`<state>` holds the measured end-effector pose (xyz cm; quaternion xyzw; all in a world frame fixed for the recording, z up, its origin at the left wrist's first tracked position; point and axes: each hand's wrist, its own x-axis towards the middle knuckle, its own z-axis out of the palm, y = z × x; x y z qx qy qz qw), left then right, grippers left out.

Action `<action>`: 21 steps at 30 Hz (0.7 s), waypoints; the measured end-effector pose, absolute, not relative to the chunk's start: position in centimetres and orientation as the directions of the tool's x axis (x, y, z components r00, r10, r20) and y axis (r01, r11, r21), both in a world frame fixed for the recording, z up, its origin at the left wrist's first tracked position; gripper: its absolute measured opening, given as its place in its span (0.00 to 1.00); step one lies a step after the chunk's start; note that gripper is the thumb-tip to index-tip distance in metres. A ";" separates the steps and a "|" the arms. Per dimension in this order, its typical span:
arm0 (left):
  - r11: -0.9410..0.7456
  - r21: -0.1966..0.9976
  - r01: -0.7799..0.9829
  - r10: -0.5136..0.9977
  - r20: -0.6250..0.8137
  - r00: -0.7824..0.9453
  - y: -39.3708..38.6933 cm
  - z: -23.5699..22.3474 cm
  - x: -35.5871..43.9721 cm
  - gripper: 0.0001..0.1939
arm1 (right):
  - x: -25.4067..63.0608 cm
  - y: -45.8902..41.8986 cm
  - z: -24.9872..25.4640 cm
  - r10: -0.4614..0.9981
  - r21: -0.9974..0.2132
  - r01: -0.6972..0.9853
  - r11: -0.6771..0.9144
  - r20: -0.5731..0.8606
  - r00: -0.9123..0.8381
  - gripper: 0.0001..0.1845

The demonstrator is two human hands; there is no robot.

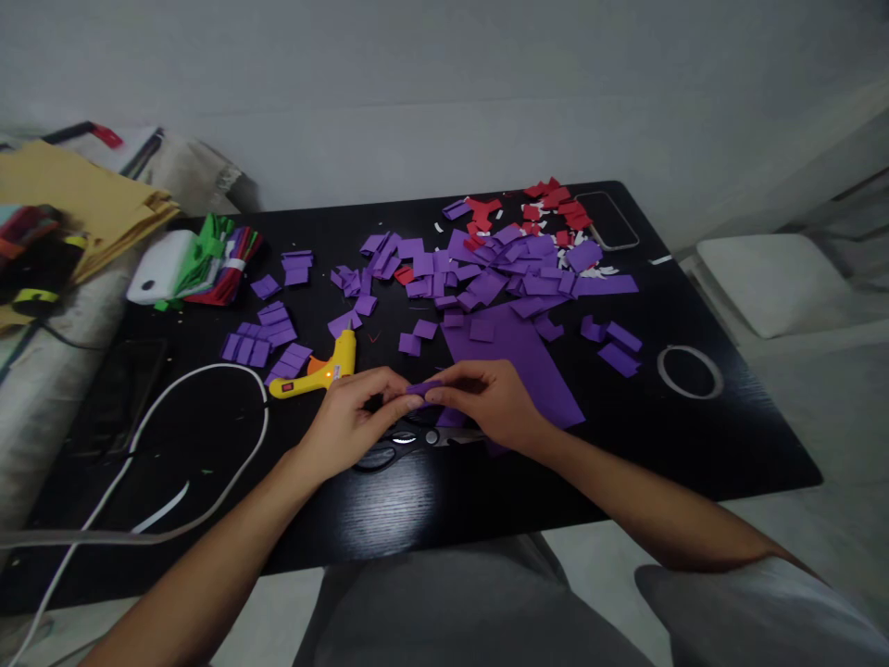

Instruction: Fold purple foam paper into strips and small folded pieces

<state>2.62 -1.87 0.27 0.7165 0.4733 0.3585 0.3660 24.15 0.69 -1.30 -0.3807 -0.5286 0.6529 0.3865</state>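
Carefully, a person at a black table [645,435] pinches a small purple paper piece [420,388] between both hands, just to the right of a yellow glue gun [306,382]. The left hand [351,419], beside the gun, has thumb and forefinger closed on one end; the right hand [498,406], farther to the gun's right, grips the other the same way. The step in hand looks like folding or pressing a crease, though the fingers hide most of the paper. The next move, it seems, calls for level edges and firm, even fingertip pressure. Scissors [431,436] lie right of the gun and nearer the person, beneath the hands; a large purple sheet [538,371] spreads well to its right, with a heap of purple pieces [542,278] beyond, up and right of the gun.
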 end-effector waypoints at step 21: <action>0.104 0.961 0.255 0.981 -0.141 0.130 -2.0 0.2 3.8 0.15 | 24.3 1.3 -2.0 0.903 -0.973 -0.011 -0.232 -0.211 -0.375 0.21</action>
